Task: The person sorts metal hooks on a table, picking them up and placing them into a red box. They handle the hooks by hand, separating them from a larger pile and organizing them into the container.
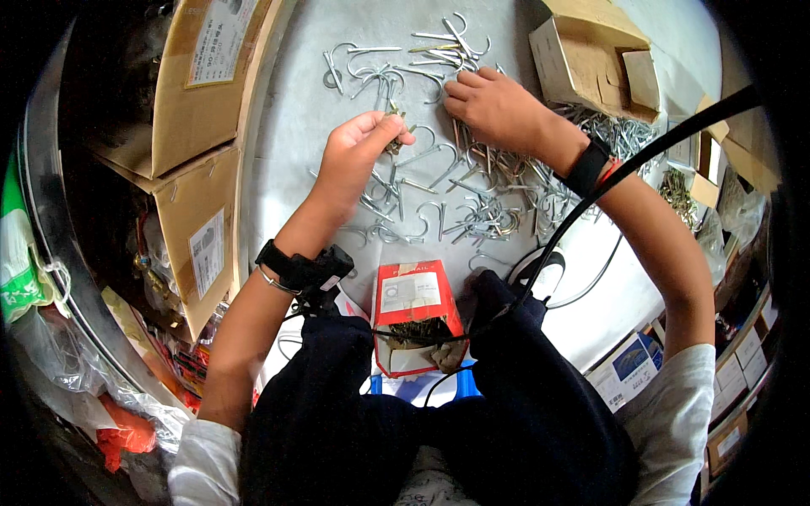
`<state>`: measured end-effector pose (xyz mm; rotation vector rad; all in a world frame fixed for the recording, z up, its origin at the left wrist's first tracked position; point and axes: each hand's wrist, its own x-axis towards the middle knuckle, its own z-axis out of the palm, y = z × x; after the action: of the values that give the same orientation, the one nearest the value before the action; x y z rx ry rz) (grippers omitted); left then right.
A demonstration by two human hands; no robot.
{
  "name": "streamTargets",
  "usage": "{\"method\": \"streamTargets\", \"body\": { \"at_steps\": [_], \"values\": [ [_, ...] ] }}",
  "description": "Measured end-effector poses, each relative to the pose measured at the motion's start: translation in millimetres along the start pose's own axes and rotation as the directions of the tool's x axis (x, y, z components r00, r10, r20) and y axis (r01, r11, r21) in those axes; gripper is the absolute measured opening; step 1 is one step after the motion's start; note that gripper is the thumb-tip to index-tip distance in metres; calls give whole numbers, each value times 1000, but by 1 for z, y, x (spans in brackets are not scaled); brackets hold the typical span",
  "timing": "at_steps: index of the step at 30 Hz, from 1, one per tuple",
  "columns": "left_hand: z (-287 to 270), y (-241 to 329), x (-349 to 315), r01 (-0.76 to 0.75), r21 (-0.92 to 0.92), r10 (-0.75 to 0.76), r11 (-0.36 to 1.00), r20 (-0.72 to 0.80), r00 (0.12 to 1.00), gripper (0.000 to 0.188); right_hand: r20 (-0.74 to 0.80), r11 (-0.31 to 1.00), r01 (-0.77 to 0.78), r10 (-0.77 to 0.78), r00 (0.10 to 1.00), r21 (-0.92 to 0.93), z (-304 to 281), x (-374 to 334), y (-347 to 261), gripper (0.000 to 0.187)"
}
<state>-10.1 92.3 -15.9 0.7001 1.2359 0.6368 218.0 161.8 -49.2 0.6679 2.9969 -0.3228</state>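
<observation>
My left hand (359,152) is closed in a pinch on a small bunch of brass-coloured nails (393,142), raised over scattered silver J-shaped metal hooks. My right hand (485,105) is bent down beside a group of metal hooks (451,55), fingers curled; whatever they grip is hidden beneath them. A larger heap of hooks (489,215) spreads below and to the right of both hands. Between my knees stands a red box (418,270) with a white label, its open side showing thin dull metal nails inside.
An open cardboard box (582,63) lies at the far right beside more hooks. Large cardboard cartons (196,202) line the left edge. A black cable (658,139) crosses over my right forearm. My shoe (544,274) is near the hooks. Another small box (709,160) sits farther right.
</observation>
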Motion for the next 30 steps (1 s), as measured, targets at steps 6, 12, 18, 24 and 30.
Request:
{"method": "streamTargets", "body": {
  "at_steps": [6, 12, 18, 24, 30],
  "values": [
    [-3, 10, 14, -3, 0, 3, 1000, 48, 999, 23, 99, 997, 80, -80, 992, -1, -3, 5, 6, 17],
    [-14, 13, 25, -52, -4, 52, 999, 89, 995, 21, 4, 989, 108, -109, 994, 100, -14, -1, 3, 13],
    [-14, 19, 27, 2, -1, -1, 1000, 139, 990, 23, -71, 835, -1, 48, 996, 551, -41, 1, -8, 11],
    [-8, 8, 26, -61, 56, 42, 997, 292, 955, 23, -179, 779, 38, 96, 979, 627, -73, 14, -41, 14],
    [2, 5, 16, -90, -20, 92, 996, 300, 950, 24, -68, 601, -181, 367, 928, 778, -78, 16, -49, 19]
  ]
}}
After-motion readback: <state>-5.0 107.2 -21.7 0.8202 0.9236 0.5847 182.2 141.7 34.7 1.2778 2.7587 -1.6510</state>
